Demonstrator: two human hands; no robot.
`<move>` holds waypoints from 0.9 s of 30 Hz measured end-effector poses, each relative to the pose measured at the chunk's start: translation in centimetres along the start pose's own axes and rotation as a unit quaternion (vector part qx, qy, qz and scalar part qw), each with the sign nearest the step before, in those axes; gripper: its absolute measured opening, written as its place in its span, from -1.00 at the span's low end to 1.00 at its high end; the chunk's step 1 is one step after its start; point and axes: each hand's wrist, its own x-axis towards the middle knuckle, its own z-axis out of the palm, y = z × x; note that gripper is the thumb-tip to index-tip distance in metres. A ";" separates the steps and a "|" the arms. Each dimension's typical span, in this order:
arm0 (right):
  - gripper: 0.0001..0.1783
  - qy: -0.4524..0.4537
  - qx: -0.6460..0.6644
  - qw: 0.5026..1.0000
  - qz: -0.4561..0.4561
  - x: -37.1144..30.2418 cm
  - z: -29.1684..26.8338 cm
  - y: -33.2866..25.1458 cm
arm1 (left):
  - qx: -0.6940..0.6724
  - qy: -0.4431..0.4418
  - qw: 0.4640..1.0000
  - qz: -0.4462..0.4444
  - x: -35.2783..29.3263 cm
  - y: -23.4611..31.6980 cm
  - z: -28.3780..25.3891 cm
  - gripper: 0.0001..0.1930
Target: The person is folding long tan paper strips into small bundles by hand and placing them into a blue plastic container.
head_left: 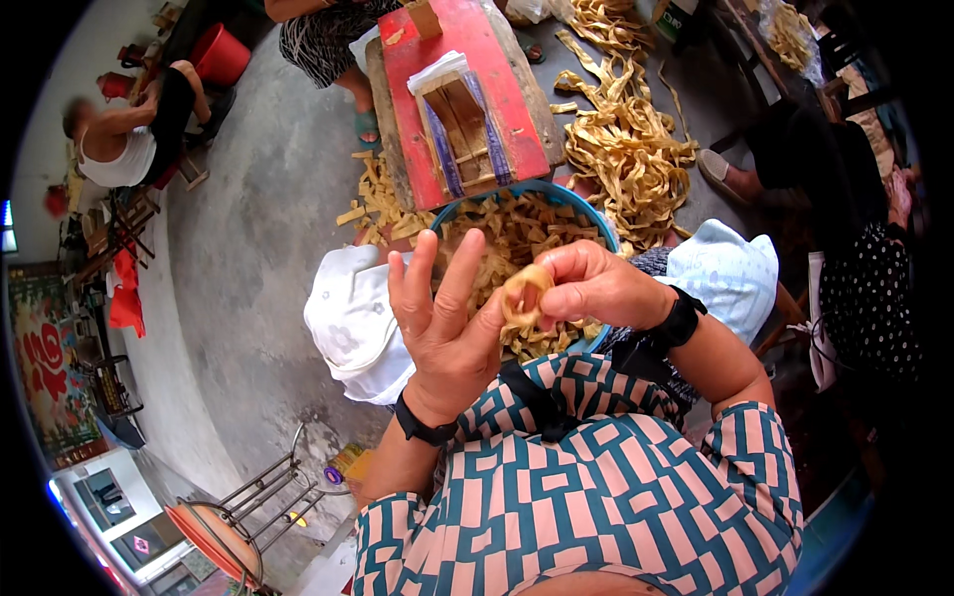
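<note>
Over the basin, I hold a loop of pliable tan strip (526,297) between both hands. My right hand (601,288) pinches its right side with thumb and fingers. My left hand (442,323) meets the loop's left side with its index finger; its other fingers stretch upward, spread apart, and its thumb is hidden. Below my hands, a blue basin (602,223) contains many short tan pieces (517,221). Whether the loop is knotted or just curled, I cannot tell.
A red-topped bench (522,89) beyond the basin carries a small wooden frame (459,114). Long tan strips (631,149) heap on the floor at right, shorter ones (383,204) at left. People sit around; a stool (214,541) lies lower left.
</note>
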 end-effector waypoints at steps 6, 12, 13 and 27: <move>-0.84 0.074 -0.117 0.989 -0.042 0.1 -1.3 1.2 | -0.021 -0.044 0.998 -0.033 -0.9 -0.8 -0.1 -0.81; -0.72 0.098 -0.174 0.976 -0.088 0.3 -0.8 2.4 | 0.046 -0.089 0.994 0.048 -0.6 0.9 0.1 -0.83; -0.67 0.102 -0.153 0.979 -0.090 0.3 -0.6 2.2 | 0.018 -0.098 0.995 0.014 -0.8 0.8 0.2 -0.83; -0.59 0.097 -0.358 0.917 -0.149 -1.6 -1.4 0.0 | -0.502 -0.116 0.717 -0.470 -1.7 -2.0 -1.2 -0.90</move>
